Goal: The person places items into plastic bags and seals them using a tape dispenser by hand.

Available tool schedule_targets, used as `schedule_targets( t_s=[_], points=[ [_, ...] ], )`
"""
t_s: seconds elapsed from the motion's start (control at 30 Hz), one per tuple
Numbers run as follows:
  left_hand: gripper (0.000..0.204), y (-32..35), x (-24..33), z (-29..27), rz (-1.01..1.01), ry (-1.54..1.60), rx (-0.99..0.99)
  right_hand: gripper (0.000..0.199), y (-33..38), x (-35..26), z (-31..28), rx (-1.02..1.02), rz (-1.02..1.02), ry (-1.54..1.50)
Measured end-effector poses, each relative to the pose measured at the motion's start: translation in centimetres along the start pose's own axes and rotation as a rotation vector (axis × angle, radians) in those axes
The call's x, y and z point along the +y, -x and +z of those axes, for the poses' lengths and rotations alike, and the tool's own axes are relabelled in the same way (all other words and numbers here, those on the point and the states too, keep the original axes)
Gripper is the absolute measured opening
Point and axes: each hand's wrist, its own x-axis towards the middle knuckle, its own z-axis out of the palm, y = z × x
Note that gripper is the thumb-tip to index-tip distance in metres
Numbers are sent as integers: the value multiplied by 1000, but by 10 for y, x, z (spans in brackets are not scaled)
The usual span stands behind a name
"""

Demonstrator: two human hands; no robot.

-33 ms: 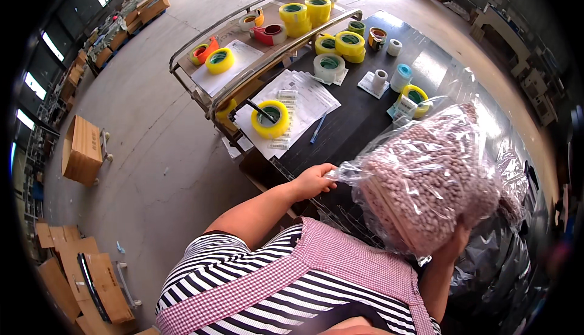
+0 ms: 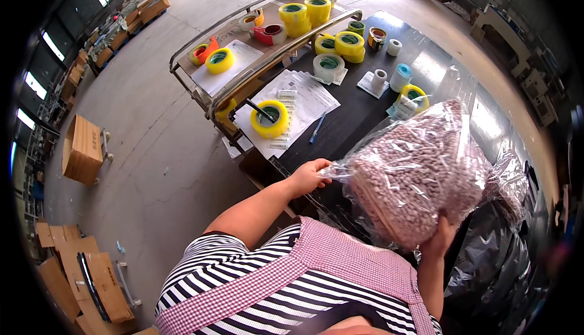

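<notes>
A folded mauve chenille mat sits inside a clear plastic bag at the right of the black table. My left hand is closed on the bag's gathered left end. At the near right, my right hand grips the bagged mat's lower edge; some of its fingers are hidden beneath it. Just beyond the bag stands a yellow tape roll. A second plastic-wrapped mauve bundle lies to the right, by black plastic sheeting.
On the black table, papers lie under a yellow tape roll, near a blue pen. More tape rolls stand farther back. A metal-railed cart adjoins the table's left side. Cardboard boxes are on the floor.
The bagged mat has shifted slightly left and toward me, along with both hands. More of my right hand shows against its lower edge, and more of the wrapped bundle behind is uncovered.
</notes>
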Motion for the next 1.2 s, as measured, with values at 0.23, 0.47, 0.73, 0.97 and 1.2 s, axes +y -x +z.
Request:
schedule_targets(
  t_s=[0.23, 0.47, 0.73, 0.97, 1.2],
  points=[
    [27, -12, 13, -70, 158, 65, 434, 77, 19, 87, -3, -139, 273, 414],
    [27, -103, 102, -183, 363, -617, 644, 76, -10, 64, -39, 30, 347, 449],
    [34, -256, 159, -368, 25, -1030, 911, 62, -69, 48, -116, 455, 197, 1021],
    [61, -328, 164, -433, -79, -1329, 877, 42, 26, 90, -39, 468, 225, 887],
    [71, -362, 171, -405, -100, -1187, 867, 40, 64, 104, -16, 326, 145, 1393]
  ],
)
